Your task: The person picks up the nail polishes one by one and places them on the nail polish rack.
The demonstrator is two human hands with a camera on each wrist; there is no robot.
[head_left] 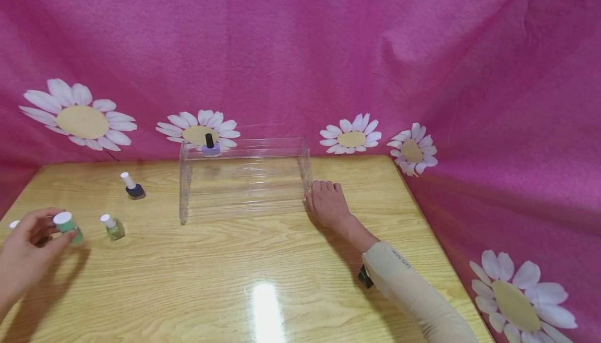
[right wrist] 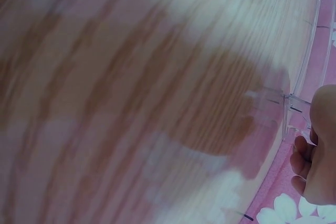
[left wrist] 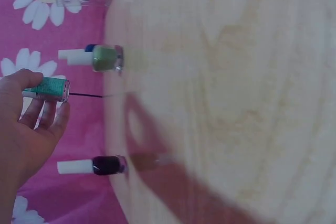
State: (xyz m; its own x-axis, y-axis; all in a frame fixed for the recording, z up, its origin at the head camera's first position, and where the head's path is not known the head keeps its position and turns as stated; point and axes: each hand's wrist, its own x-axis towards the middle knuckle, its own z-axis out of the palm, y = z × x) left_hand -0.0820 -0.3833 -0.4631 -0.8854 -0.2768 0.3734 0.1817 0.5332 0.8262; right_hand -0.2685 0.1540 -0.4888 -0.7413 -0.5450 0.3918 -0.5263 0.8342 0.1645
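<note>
My left hand (head_left: pixel 29 251) pinches a green nail polish bottle (head_left: pixel 69 227) with a white cap between thumb and fingers, raised off the table. A dark nail polish bottle (left wrist: pixel 108 164) with a white cap stands beside this hand; in the head view the hand mostly hides it. To the right are a light green bottle (head_left: pixel 115 229) and a navy bottle (head_left: pixel 135 191), both white-capped. My right hand (head_left: pixel 327 203) grips the right end of a clear plastic tiered rack (head_left: pixel 184 197), fingers curled. On the rack's upper back tier, toward the left, sits a lilac bottle (head_left: pixel 211 150) with a black cap.
The wooden table (head_left: pixel 211 291) meets a pink cloth (head_left: pixel 281 45) with white daisies at its back and right side. A small black object (head_left: pixel 364 277) shows under my right sleeve (head_left: pixel 413 291). Bright light reflects off the table's front.
</note>
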